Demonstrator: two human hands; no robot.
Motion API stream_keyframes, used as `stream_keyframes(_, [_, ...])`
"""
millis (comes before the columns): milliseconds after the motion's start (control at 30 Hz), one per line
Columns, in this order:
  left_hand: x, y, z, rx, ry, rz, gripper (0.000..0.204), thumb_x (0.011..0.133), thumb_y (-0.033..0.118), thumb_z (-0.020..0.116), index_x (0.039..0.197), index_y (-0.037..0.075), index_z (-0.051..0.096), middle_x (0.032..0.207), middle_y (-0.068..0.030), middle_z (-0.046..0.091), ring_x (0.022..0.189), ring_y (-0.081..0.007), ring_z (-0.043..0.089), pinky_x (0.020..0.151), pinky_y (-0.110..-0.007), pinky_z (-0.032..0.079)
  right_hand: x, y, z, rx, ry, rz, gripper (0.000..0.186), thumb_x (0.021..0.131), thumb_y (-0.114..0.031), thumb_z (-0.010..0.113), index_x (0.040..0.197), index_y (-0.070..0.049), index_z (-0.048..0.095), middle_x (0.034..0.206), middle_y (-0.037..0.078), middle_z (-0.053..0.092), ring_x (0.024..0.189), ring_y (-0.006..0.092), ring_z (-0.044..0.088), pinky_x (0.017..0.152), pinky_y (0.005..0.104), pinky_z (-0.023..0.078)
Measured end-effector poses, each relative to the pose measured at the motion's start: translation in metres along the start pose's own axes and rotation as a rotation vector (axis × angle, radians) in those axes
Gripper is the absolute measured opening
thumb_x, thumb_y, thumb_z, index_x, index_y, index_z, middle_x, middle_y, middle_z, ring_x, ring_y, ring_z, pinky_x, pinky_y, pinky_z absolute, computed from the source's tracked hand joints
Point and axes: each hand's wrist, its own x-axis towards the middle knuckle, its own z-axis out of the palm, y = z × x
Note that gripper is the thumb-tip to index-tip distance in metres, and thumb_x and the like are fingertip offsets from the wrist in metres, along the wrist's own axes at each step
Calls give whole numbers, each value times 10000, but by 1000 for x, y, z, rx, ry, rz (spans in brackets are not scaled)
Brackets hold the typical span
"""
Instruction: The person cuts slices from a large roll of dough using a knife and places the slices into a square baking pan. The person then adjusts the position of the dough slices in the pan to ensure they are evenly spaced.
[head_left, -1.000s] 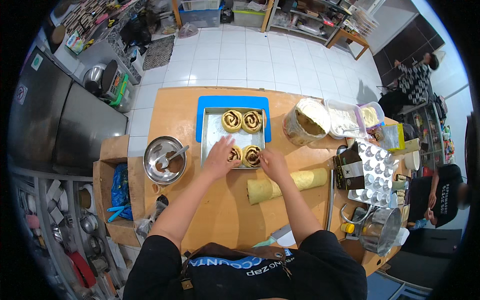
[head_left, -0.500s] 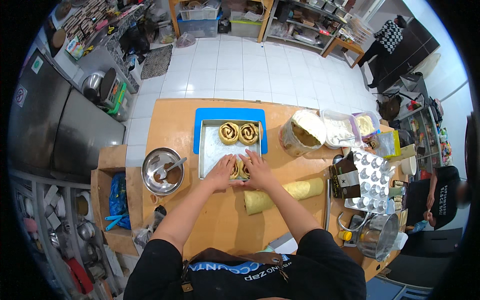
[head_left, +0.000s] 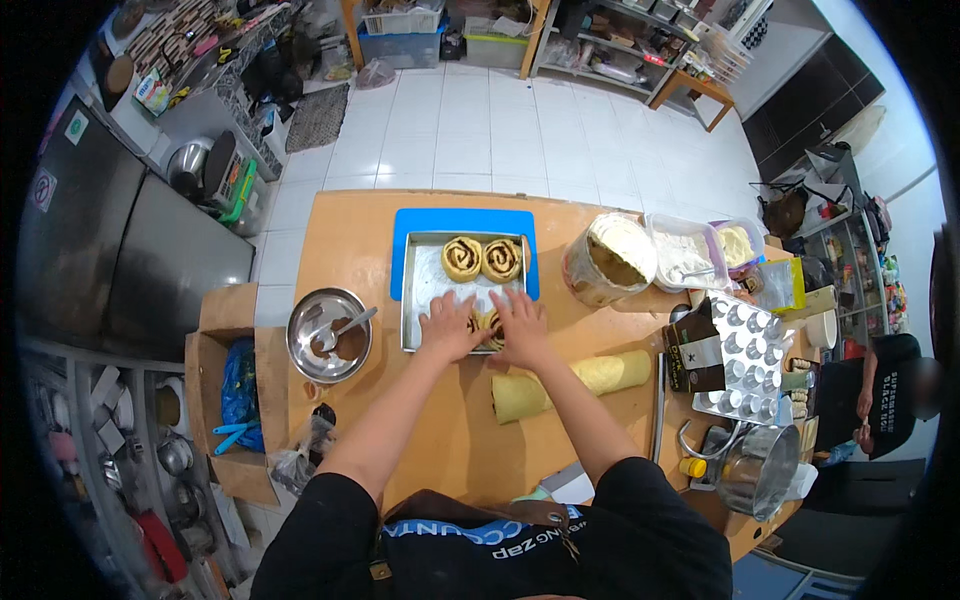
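In the near end of a rectangular metal baking pan, my left hand and my right hand rest side by side on two spiral dough rolls, partly hidden under my fingers. Both hands have their fingers spread and touch the rolls without lifting them. Two more spiral rolls with dark filling lie at the pan's far end. Under the pan is a blue mat. A long rolled log of yellow dough lies beneath my right forearm on the wooden table.
A steel bowl with brown filling and a spoon stands left of the pan. To the right are a large tub, a container of white powder, a muffin tray and a mixer bowl. Another person is at the far right.
My hands have shifted slightly and their fingers curve more over the near rolls. The person at the back right has mostly gone out of sight.
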Motion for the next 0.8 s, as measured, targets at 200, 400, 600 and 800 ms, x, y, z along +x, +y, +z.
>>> stream_keyframes(200, [-10, -32, 19, 24, -56, 418, 1026, 853, 678, 488, 1500, -27, 118, 1586, -191, 73, 1471, -349, 42, 1186, -487, 105, -6, 10, 4, -28, -180, -113, 1243, 572, -522, 842, 1519, -113, 149, 1574, 98, 190, 1451, 285, 186, 1094, 647, 205])
stream_keyframes(400, [-19, -30, 4, 152, 124, 463, 1063, 823, 711, 489, 1501, -21, 122, 1577, -197, 113, 1463, -357, 101, 1189, -474, 116, -7, 34, -12, 306, 144, -127, 938, 788, -487, 711, 1489, -63, 255, 1534, 138, 300, 1431, 295, 257, 1116, 554, 255])
stream_keyframes(600, [-43, -53, 15, 205, -27, 603, 1058, 794, 781, 424, 1498, 19, 212, 1570, -133, 211, 1458, -289, 177, 1189, -444, 137, -38, 43, -10, 423, 143, -50, 606, 880, -302, 656, 1382, -36, 443, 1377, 185, 491, 1273, 359, 446, 1064, 433, 356])
stream_keyframes(800, [-40, -47, 10, 207, 6, 551, 1051, 778, 735, 519, 1504, 43, 203, 1559, -145, 233, 1447, -290, 213, 1180, -460, 165, -71, 41, -8, 442, 302, -19, 513, 869, -244, 663, 1309, -30, 508, 1302, 179, 545, 1193, 356, 506, 1017, 436, 399])
